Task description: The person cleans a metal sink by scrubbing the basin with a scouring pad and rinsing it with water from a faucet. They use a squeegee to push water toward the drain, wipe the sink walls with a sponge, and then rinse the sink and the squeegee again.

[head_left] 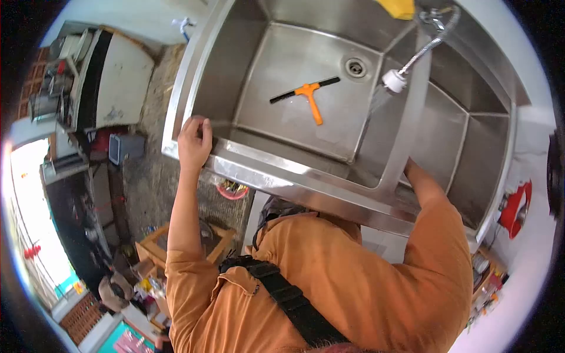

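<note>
Currently leaning over a steel sink, with orange squeegee lying untouched, left fingers bent at the rim, right fingers hidden, both grips impossible to tell

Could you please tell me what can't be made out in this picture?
All in the head view:
- Right hand and anything in it: hidden behind the sink divider.
- What the left hand may hold: its own fingers cover it.
- Full shape of the yellow item: cut off by the top edge.
- Contents of the pink basket: too small, partly hidden by the sink's front rim.
</note>
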A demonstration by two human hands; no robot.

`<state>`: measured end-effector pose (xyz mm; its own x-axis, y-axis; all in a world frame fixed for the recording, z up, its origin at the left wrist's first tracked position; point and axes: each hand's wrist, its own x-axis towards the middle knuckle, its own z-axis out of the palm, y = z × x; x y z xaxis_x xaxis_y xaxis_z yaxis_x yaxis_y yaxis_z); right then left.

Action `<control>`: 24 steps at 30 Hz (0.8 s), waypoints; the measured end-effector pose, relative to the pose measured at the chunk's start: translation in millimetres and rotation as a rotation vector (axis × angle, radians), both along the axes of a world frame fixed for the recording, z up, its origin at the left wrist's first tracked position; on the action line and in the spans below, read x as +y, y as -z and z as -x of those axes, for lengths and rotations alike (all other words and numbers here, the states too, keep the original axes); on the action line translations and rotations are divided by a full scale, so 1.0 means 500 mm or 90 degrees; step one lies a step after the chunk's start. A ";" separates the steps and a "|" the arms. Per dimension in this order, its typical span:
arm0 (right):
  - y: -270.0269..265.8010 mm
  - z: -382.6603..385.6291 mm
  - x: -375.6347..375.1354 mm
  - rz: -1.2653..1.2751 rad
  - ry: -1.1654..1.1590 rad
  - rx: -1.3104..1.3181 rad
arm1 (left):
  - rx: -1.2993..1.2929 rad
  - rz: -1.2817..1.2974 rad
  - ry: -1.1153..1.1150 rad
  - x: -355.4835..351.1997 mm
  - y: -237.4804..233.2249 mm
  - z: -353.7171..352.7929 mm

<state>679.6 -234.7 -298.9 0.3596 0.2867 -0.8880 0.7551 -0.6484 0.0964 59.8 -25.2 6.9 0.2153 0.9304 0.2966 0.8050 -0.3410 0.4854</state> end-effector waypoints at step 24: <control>-0.589 0.427 0.285 -0.460 -0.290 0.031 | 0.004 -0.140 0.087 0.042 -0.001 0.141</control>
